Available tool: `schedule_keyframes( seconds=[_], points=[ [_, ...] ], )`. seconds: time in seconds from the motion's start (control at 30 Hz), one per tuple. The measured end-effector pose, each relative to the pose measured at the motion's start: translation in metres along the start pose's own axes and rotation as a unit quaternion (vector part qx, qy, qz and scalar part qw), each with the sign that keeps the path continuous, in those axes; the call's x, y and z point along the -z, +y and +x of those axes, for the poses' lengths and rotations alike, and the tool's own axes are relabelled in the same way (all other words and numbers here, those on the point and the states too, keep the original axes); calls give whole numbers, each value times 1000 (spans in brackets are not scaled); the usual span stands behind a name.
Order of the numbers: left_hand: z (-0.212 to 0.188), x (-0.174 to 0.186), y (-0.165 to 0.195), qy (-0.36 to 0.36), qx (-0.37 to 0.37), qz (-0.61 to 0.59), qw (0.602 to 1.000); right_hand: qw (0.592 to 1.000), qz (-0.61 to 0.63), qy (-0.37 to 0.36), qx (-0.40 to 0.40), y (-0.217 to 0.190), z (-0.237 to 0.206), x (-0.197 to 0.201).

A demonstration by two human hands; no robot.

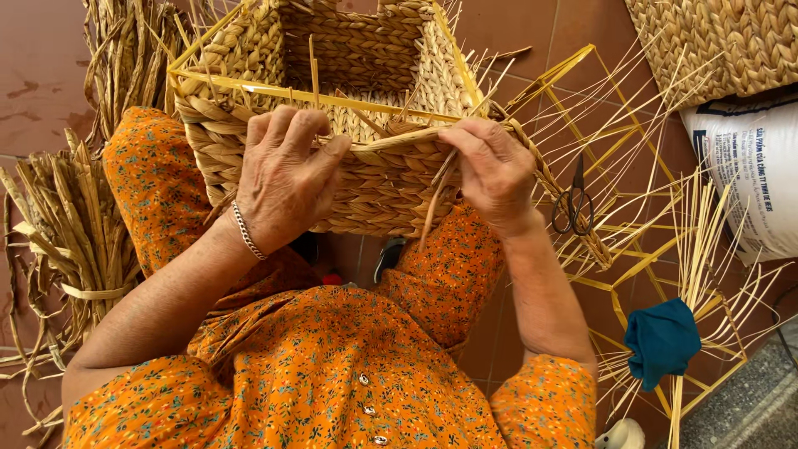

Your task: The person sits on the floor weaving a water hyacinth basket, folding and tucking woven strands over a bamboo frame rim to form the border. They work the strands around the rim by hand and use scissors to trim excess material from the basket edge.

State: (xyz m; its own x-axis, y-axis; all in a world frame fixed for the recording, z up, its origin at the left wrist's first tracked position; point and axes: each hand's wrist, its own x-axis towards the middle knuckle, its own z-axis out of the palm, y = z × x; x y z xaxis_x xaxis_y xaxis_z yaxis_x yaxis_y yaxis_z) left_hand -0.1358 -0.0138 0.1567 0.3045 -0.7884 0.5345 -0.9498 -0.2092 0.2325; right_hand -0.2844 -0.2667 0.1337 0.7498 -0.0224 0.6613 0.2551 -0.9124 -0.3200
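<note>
An orange flowered dress [332, 374] fills the near edge and hides the lap. Above it, the left hand [283, 179] curls over the near wall of a woven basket [374, 179] resting against the knees, fingers bent together on the rim. The right hand [495, 170] pinches a loose fibre strand [436, 195] at that rim. Scissors [572, 204] lie on the floor beyond the right wrist. Dried reeds [71, 229] lie left, partly cut off.
</note>
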Motion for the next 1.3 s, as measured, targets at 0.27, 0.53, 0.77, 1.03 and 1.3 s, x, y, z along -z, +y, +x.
schedule_keyframes(
  seconds=[0.27, 0.53, 0.77, 1.03, 1.3],
  points=[
    [34, -36, 7, 5, -44, -143, 989, 993, -9, -116, 2, -11, 15, 31],
    [56, -93, 6, -33, -41, -105, 993, 997, 25, -25, -68, -13, 16, 14],
    [35, -110, 17, 51, -102, -135, 984, 990, 36, -4, -137, -10, 20, -1],
    [37, -73, 5, 63, -101, 18, 993, 996, -22, -50, -68, -19, 27, 3],
    [28, -51, -16, -30, -102, 200, 974, 996, -49, -8, -76, -8, 16, -13]
  ],
)
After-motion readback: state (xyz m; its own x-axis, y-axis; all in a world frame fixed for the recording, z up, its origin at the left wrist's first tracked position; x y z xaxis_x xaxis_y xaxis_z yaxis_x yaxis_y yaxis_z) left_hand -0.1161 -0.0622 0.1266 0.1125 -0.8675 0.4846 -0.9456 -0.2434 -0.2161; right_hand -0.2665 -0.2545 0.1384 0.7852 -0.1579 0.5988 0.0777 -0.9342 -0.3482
